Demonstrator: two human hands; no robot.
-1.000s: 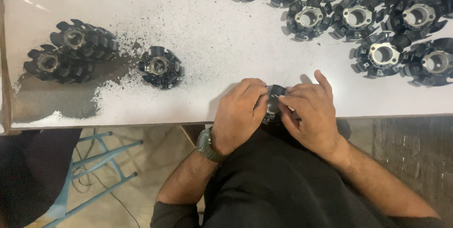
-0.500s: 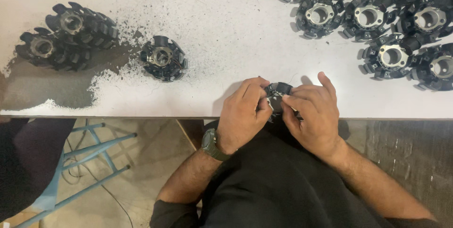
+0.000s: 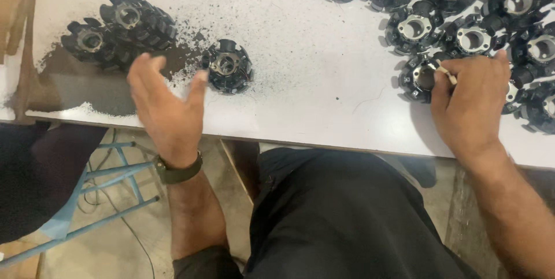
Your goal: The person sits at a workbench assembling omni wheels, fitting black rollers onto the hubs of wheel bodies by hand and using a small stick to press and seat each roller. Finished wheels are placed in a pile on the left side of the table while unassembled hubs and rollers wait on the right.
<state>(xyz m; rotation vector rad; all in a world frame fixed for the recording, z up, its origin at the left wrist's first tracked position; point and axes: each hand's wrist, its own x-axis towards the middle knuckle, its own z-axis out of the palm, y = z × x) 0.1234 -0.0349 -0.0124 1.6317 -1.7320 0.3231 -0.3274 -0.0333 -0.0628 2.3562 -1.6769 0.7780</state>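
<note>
Plainly, the left hand [image 3: 165, 108] hovered spread and empty near a lone rotor [image 3: 229, 72], while the right hand [image 3: 471, 103] gripped another rotor [image 3: 421, 77] on the table [image 3: 312, 105], stiff, weighty-looking, best taken by its finned rim

1. White table [image 3: 324, 91]: flat top, front edge toward the seated person
2. Single black finned part [image 3: 229, 66]: left of centre, standing alone amid dark grit [image 3: 179, 54]
3. Two finned parts [image 3: 118, 28]: far left, touching
4. Finned-part cluster [image 3: 462, 19]: upper right, closely packed, metal hubs facing up
</note>
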